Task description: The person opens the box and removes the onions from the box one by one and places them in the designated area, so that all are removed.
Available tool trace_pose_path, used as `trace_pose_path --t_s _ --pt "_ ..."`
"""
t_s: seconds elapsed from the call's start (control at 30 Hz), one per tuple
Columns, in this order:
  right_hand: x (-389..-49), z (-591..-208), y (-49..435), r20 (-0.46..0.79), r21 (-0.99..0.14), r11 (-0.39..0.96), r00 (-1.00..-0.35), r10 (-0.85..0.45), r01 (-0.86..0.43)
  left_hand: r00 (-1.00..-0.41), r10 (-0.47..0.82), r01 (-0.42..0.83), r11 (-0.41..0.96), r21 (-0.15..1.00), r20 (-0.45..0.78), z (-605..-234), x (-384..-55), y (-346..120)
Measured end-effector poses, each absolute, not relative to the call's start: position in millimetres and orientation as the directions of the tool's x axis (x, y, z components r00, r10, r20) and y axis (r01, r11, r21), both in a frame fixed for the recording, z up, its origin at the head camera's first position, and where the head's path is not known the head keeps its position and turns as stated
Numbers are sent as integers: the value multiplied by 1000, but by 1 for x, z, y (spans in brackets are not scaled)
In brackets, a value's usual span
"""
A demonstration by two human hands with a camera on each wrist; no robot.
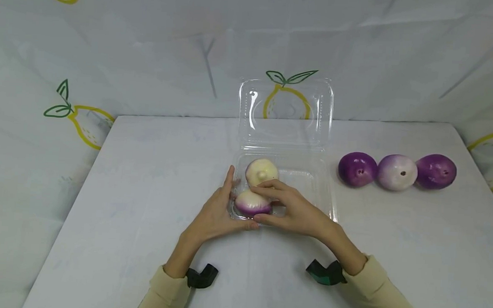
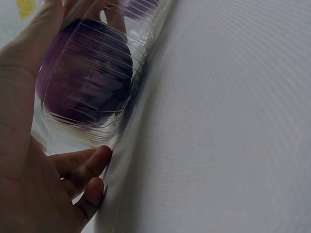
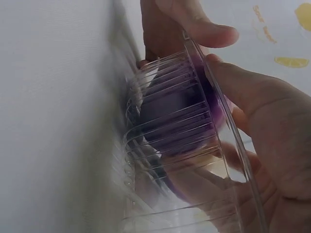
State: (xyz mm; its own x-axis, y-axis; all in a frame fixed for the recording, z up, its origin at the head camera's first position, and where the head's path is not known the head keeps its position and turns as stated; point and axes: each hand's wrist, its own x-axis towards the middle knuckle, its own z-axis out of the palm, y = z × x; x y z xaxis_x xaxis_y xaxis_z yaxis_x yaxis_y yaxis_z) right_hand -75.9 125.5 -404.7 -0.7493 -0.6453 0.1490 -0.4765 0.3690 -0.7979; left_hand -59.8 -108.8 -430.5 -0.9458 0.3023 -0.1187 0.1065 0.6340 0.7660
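Inside a clear plastic clamshell container, two purple-and-white onions sit on the left side. My right hand holds the front onion, its thumb at the near side and fingers at the far side. Behind it, the other onion shows its pale end. My left hand rests around the container's front left corner, thumb along the front edge and forefinger extended at the left side. Through the ribbed wall in the left wrist view, a dark purple onion shows beside that hand.
The container's clear lid stands raised at the back. To the right lie a purple onion, a paler onion and another purple onion in a row. A white cloth covers the table; a lemon-print sheet hangs behind.
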Motion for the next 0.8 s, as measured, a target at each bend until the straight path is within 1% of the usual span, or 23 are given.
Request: trace_pose_path --t_s 0.27,0.37,0.53,0.8 --pt "-74 -403 126 147 -774 424 -784 -603 -471 -949 294 96 615 783 -116 -430 -58 -108" --pt "-73 -402 128 152 -798 399 -790 -593 -452 -949 290 84 610 788 -122 -429 -57 -107" --pt "-73 -401 130 150 -856 318 -785 -601 -407 -952 280 75 603 794 -123 -430 -58 -108" --pt "-74 -403 132 165 -845 311 -765 -623 -435 -953 276 72 607 792 -124 -433 -59 -107"
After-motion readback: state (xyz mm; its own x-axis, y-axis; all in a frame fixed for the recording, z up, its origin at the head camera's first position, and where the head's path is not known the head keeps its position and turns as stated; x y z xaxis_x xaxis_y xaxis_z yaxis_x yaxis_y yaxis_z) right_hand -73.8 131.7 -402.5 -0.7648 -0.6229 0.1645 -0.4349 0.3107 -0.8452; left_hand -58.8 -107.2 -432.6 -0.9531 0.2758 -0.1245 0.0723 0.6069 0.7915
